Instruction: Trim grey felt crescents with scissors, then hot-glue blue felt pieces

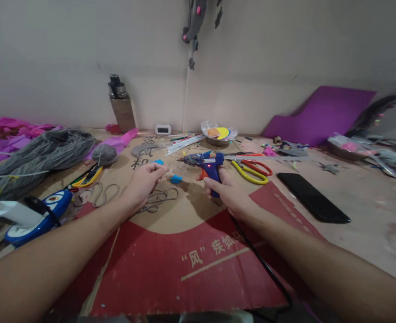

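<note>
My right hand is wrapped round the handle of a blue hot glue gun. Its orange trigger shows, a small red light glows on its body, and the nozzle points left. My left hand is closed in a pinch to the left of the nozzle; what its fingertips hold is too small to make out. A blue felt piece lies on the cardboard between my hands, and another blue piece is just beyond my left fingers. Loops of thin grey cord lie beside my left wrist.
Yellow- and red-handled scissors and a black phone lie on the right. To the left are a grey yarn skein, a yarn ball, a yellow cutter and a blue power strip. A black cable trails below the gun.
</note>
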`<state>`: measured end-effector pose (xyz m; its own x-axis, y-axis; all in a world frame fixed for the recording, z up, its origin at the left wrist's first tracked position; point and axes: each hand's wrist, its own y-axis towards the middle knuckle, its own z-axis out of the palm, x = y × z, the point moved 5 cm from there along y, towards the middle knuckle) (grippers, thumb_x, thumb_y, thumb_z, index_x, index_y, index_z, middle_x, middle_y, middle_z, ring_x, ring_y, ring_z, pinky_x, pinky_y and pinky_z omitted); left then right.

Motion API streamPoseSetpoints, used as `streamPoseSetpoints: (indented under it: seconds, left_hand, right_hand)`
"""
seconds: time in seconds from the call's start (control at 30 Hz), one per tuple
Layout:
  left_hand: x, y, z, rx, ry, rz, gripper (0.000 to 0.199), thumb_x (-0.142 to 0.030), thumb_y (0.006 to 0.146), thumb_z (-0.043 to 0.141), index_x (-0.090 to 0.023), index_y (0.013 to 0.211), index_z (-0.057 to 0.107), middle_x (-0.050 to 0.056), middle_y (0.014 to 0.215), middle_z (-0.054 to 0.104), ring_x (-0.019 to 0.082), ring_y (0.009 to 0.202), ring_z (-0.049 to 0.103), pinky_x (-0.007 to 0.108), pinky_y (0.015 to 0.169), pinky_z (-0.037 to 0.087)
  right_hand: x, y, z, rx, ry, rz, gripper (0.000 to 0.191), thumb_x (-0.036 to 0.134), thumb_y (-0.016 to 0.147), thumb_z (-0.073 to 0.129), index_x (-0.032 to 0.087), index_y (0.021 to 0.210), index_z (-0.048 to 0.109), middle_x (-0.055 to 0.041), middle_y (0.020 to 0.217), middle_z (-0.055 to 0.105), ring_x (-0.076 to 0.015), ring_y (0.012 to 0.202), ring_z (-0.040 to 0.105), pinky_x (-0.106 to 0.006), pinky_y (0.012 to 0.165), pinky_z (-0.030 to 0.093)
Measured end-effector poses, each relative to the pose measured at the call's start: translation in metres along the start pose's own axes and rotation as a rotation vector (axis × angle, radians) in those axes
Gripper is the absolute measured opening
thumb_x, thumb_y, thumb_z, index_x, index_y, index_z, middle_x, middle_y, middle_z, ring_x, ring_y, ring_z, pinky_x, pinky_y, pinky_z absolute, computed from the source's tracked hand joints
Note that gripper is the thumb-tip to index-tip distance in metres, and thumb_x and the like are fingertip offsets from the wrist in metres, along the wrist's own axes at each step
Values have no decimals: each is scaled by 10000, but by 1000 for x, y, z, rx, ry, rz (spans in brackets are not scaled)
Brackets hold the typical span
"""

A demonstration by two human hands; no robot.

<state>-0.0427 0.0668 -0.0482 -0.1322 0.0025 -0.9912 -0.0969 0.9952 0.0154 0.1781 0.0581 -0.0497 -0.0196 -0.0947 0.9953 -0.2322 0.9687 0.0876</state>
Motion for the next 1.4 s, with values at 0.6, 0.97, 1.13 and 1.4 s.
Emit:
streamPoseSetpoints:
  seconds: [0.6,0.97,1.13,1.4]
  left_hand:
    - [-9,2,6,15,-90,11,220,-323,685,742,-152,693,603,-69,491,401,25,374,239,185,363,120]
    - [-7,1,-6,-69,-61,14,222,-358,690,707,-161,714,607,-65,485,424,46,383,269,202,385,145]
    - [-8,4,-13,-99,-60,22,231,-368,692,703,-168,702,588,-67,490,418,50,396,267,217,400,142]
    - [-13,4,-17,-107,-81,8,224,-356,702,687,-173,697,559,-77,484,395,44,386,252,214,396,116]
  right_hand:
    - [10,50,-19,-294,263,-100,149,151,784,548,221,881,460,37,771,582,-65,547,455,-209,489,378]
    - [15,30,5,-88,102,-245,268,309,770,622,223,1000,516,-17,977,625,-103,670,538,-246,549,447]
    - [16,19,15,7,-38,-223,213,339,812,598,205,962,530,34,764,553,-87,577,464,-245,557,416]
    - [17,14,23,60,-152,-197,299,375,823,564,214,1067,502,-29,921,593,-124,626,447,-283,583,416]
